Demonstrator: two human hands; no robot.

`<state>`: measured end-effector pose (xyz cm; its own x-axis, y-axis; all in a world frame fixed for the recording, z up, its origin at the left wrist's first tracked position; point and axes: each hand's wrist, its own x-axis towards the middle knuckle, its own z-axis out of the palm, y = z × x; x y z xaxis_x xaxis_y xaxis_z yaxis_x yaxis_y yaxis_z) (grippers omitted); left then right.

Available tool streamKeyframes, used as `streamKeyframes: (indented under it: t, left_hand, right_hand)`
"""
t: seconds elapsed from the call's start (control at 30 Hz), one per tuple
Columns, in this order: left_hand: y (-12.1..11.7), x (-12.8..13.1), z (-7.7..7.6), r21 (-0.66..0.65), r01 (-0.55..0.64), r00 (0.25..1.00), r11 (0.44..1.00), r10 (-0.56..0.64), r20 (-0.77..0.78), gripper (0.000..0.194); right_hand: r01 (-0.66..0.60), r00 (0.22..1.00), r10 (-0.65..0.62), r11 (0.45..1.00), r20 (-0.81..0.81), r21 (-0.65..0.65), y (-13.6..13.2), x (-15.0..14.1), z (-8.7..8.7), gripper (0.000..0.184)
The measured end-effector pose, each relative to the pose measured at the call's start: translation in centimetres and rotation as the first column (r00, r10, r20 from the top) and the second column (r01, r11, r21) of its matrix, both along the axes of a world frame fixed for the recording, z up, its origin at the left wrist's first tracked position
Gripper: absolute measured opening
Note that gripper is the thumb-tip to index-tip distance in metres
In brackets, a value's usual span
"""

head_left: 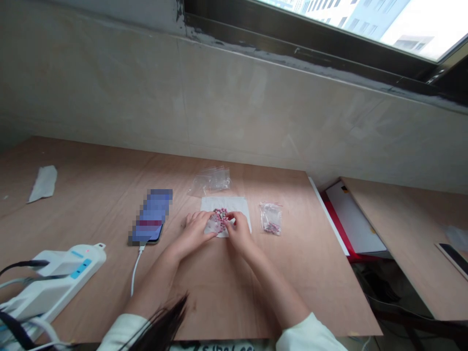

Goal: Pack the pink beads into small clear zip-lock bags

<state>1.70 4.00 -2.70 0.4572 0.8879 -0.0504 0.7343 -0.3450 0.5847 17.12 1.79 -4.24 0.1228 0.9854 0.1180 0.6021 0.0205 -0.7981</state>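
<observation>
White sheet [239, 204] on the brown wooden counter [314, 282], taken as the landmark. On it, a cluster of small pink pieces [221, 214], some paler or greyish bits among them, with a patch of clear plastic [211, 226] at the cluster's left side.

Left hand [197, 228] at the sheet's left edge, palm down, thumb parted from the fingers and the plastic lying between. Right hand [239, 231] over the sheet's right part, thumb and forefinger bent toward each other at the cluster, only a narrow gap between their tips. At this size, cannot tell whether either hand actually grips a piece or the plastic, or merely touches. Both forearms reach in from the near side of the sheet, pale sleeves at the bottom of the view (a lock of dark hair [164, 324] hangs there too).

Just beyond the sheet: flat clear bags [215, 180], overlapping. To its right, near: a clear bag with pink pieces [271, 219], the pieces gathered at its near end. To its left: a phone [151, 217], screen pixelated, white cable [136, 270] plugged into the near end. Farther left and nearer the wearer: white power strip [73, 273], loaded with plugs. Well left of the sheet, toward the wall: a torn white scrap [43, 184].
</observation>
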Motion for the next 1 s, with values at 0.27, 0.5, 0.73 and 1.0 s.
streamKeyframes:
  t: [0.27,0.5,0.73,1.0]
  left_hand:
    - [0.6,0.0,0.8,-0.012,-0.001,1.0,1.0,0.001,-0.017,0.042]
    - [0.5,0.3,1.8,-0.023,-0.012,1.0,1.0,0.011,-0.029,0.042]
    - [0.0,0.0,1.2,-0.036,-0.005,1.0,0.999,0.004,-0.025,0.041]
    - [0.3,0.2,1.0,-0.029,-0.016,1.0,0.999,0.015,-0.017,0.041]
  right_hand:
    - [-0.039,0.986,0.047,0.998,0.159,-0.054,-0.1,0.9,-1.5,0.01]
    - [-0.052,0.981,0.064,0.996,0.182,-0.068,0.0,0.7,-1.3,0.01]
    - [0.02,0.999,-0.021,1.0,-0.026,-0.02,0.0,0.2,-0.3,0.007]
    - [0.088,0.996,-0.088,0.996,-0.005,-0.003,1.6,0.2,-0.8,0.009]
